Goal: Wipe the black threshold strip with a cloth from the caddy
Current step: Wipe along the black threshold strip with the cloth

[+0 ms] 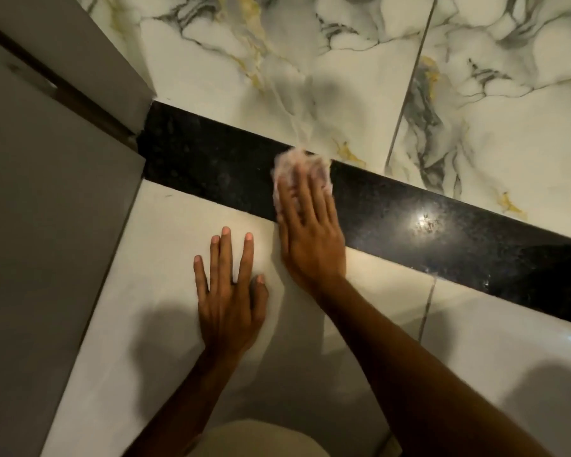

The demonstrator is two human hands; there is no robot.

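Observation:
The black speckled threshold strip runs diagonally across the floor from the door frame at left down to the right edge. A pale pink cloth lies on the strip near its middle. My right hand presses flat on top of that cloth, fingers together and pointing away, and it looks blurred. My left hand rests flat on the white tile just below the strip, fingers spread, holding nothing. No caddy is in view.
White marble tile with grey and gold veins lies beyond the strip. Plain white tile lies on the near side. A grey door frame stands at the left, meeting the strip's left end. My knee shows at the bottom.

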